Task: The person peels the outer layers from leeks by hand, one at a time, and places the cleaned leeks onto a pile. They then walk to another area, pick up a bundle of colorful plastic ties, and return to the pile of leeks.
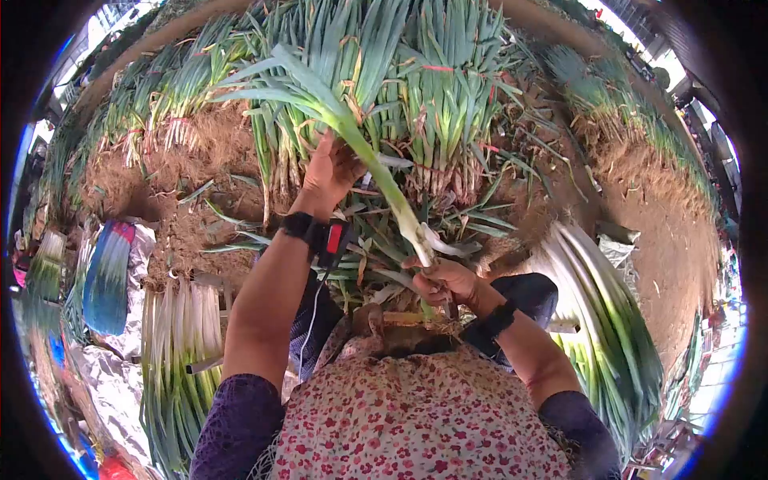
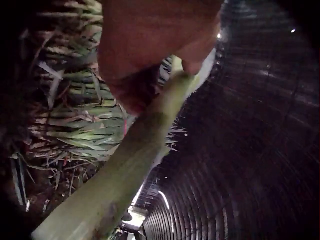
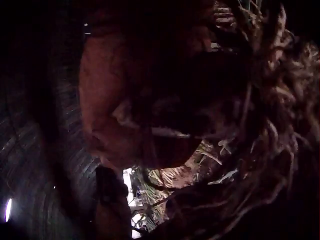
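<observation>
A long green onion (image 1: 376,180) slants across the head view, its leaves fanned to the upper left and its pale base toward the lower right. My left hand (image 1: 326,174) holds the stalk below the leaves; in the left wrist view, the fingers and thumb of that hand (image 2: 155,45) curl about the thick stalk (image 2: 130,155). At the base, my right hand (image 1: 450,284) grips the onion's lower end with curled fingers. Tangled brown roots (image 3: 280,115) fill the right side of the dark right wrist view, beside the right hand (image 3: 110,95).
Tied bundles of green onions (image 1: 448,104) stand on the soil ahead. Piles of trimmed onions with white stems lie at the left (image 1: 180,352) and right (image 1: 612,328). Loose leaves (image 1: 376,240) litter the ground by my knees. A blue-wrapped bundle (image 1: 108,276) lies farther left.
</observation>
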A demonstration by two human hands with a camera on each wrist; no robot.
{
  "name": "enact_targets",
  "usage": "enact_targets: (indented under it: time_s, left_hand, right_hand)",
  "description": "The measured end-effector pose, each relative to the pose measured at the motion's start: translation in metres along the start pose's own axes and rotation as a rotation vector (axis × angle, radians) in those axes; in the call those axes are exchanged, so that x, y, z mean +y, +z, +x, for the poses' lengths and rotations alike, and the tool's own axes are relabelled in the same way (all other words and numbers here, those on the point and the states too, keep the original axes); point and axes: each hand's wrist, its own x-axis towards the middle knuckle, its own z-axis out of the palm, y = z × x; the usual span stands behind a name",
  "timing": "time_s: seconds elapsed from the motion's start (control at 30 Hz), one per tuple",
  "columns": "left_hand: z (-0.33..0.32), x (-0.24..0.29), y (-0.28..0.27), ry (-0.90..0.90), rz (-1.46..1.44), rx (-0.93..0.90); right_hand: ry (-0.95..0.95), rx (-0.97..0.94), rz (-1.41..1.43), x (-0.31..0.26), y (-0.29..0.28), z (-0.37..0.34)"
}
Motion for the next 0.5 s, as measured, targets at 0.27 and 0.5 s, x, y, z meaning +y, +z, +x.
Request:
enact_targets:
  time_s: [0.27, 0.5]
  left_hand:
    - [-0.019, -0.004, 0.047, 0.057, -0.159, -0.201]
    - [-0.028, -0.008, 0.072, 0.099, -0.012, -0.12]
  right_hand:
    - [-0.105, 0.308, -0.643, -0.003, -0.015, 0.01]
    - [-0.489, 0.567, -0.965, -0.078, 0.018, 0.057]
